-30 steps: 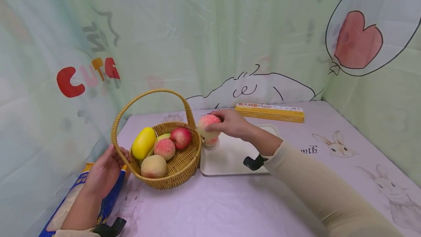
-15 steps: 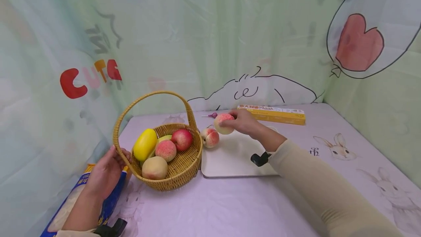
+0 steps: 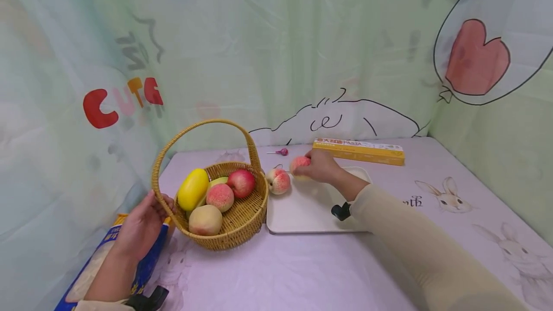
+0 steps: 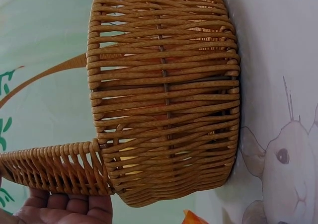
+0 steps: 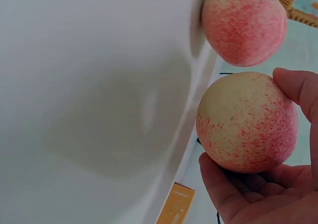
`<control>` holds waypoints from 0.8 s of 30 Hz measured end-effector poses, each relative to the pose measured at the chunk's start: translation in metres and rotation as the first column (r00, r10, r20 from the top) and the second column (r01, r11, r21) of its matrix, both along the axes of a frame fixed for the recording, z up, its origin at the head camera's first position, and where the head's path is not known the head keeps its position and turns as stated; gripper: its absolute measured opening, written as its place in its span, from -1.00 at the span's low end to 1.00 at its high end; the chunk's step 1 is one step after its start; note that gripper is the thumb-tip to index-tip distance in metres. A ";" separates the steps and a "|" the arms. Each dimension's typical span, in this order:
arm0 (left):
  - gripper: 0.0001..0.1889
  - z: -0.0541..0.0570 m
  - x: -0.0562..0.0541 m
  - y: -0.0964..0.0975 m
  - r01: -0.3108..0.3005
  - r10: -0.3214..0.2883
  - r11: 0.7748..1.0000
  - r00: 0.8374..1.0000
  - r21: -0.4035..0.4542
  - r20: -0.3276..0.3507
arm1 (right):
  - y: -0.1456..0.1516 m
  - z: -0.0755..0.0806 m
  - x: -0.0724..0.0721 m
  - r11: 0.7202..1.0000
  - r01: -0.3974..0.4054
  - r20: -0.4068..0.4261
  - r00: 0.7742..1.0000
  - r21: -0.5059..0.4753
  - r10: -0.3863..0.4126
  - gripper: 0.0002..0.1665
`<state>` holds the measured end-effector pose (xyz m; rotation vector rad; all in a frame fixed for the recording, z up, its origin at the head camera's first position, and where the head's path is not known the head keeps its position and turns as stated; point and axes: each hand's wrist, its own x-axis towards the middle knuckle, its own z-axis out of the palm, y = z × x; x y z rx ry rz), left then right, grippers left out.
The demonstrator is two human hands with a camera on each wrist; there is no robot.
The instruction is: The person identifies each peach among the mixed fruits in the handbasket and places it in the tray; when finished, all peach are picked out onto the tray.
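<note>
The step in hand looks like handling loose fruit at the tray, one piece at a time: the right hand (image 3: 321,167) pinches a round pink-and-cream peach (image 5: 243,124) between thumb and fingers, over the far-left part of a shallow white rectangular tray (image 3: 319,210). Whether it touches the tray I cannot tell. A second pink-and-cream peach (image 3: 279,181) with a dark stem loop sits just beside it at the tray's left edge, next to a golden-brown woven basket (image 3: 235,239). The left hand (image 3: 140,224) has its fingers curled at the foot of the basket's tall handle, seemingly steadying it. The next move probably calls for a soft grip and a controlled path, without nudging the neighbouring peach. Leftward, the basket's rim and arched handle crowd the way; behind the tray's raised far edge lie a yellow-and-white pasta box (image 3: 358,151) and a small purple lollipop (image 3: 282,151). The freest room seems to be toward the tray's near side and the worktop (image 3: 268,272) in front.
</note>
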<state>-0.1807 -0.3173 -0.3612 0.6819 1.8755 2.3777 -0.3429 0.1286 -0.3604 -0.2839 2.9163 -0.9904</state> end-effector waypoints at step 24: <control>-0.58 -0.002 0.000 0.002 -0.044 0.044 0.999 0.999 -0.008 -0.003 | -0.010 -0.002 0.003 0.997 -0.067 0.017 0.998 0.036 0.066 0.06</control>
